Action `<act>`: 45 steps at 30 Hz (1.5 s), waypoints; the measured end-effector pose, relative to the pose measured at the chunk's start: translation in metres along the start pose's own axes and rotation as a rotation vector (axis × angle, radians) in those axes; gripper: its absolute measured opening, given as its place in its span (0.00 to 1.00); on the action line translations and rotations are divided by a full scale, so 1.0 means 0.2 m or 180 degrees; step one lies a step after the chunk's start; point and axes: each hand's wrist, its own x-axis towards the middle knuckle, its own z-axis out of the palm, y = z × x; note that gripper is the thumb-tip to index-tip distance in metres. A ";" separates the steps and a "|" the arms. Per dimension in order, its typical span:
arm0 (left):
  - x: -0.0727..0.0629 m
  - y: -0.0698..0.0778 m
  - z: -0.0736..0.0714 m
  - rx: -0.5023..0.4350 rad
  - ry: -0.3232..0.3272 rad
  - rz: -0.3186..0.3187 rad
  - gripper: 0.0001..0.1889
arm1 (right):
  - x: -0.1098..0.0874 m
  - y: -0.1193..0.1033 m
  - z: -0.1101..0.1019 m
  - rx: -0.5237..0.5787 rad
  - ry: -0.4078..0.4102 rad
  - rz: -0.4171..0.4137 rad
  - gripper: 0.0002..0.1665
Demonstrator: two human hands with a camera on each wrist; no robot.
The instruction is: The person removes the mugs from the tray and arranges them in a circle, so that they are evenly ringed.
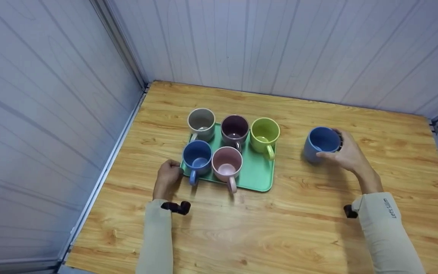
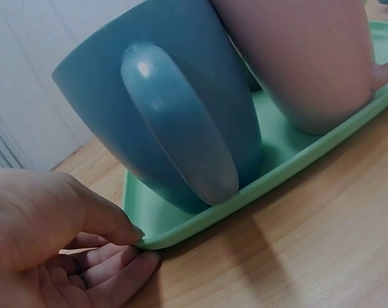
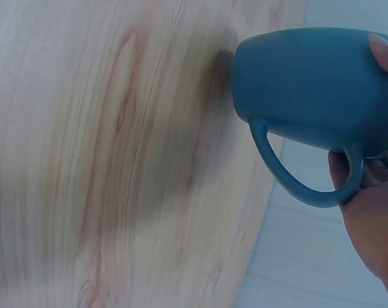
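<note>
My left hand point(image 1: 168, 176) pinches the near left corner of a green tray point(image 1: 257, 176), thumb on the rim and fingers beneath in the left wrist view. On the tray stand a grey mug point(image 1: 202, 133), a dark purple mug point(image 1: 235, 127), a yellow-green mug point(image 1: 263, 144), a blue mug point(image 1: 197, 154) and a pink mug point(image 1: 226, 160). Right of the tray, my right hand point(image 1: 350, 152) grips another blue mug point(image 1: 312, 150) near its rim. That mug's handle point(image 3: 303, 189) shows beside the fingers in the right wrist view. Whether its base touches the table I cannot tell.
The wooden table point(image 1: 242, 236) meets a pale panel wall point(image 1: 272, 45) at the back and another panel wall point(image 1: 44, 114) on the left. The mugs on the tray stand close together, handles mostly toward me. Bare tray surface shows at its near right part.
</note>
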 end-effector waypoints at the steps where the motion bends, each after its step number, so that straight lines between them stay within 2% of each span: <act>1: 0.00 0.00 0.00 -0.0023 -0.0006 0.0001 0.13 | 0.00 0.00 -0.01 -0.0002 0.0010 0.0040 0.64; 7: -0.01 0.00 0.01 -0.0089 -0.0027 0.0025 0.12 | 0.02 0.04 -0.05 0.0079 0.0071 0.0250 0.65; 14: 0.00 0.00 0.00 -0.0015 -0.0034 -0.0022 0.12 | 0.05 0.09 -0.07 0.0154 0.0143 0.0329 0.66; 19: 0.00 0.01 0.00 0.0065 -0.0002 -0.0029 0.12 | 0.07 0.10 -0.08 0.0122 0.0083 0.0405 0.67; 25: 0.00 0.01 0.00 -0.0085 -0.0007 -0.0062 0.12 | 0.09 0.10 -0.11 -0.0029 -0.0001 0.0389 0.65; 29: -0.01 0.00 0.00 -0.0083 -0.0028 -0.0067 0.12 | 0.10 0.10 -0.13 -0.0060 -0.0115 0.0498 0.67; 32: 0.00 0.00 0.00 0.0029 0.0004 -0.0037 0.11 | 0.11 0.10 -0.14 -0.0085 -0.0245 0.0537 0.68; 37: 0.01 0.00 0.00 0.0080 0.0021 -0.0013 0.11 | 0.13 0.08 -0.16 -0.0224 -0.0441 0.0502 0.66; 45: 0.01 0.00 0.00 0.0436 0.0037 0.0191 0.13 | 0.15 0.05 -0.18 -0.0288 -0.0652 0.0508 0.64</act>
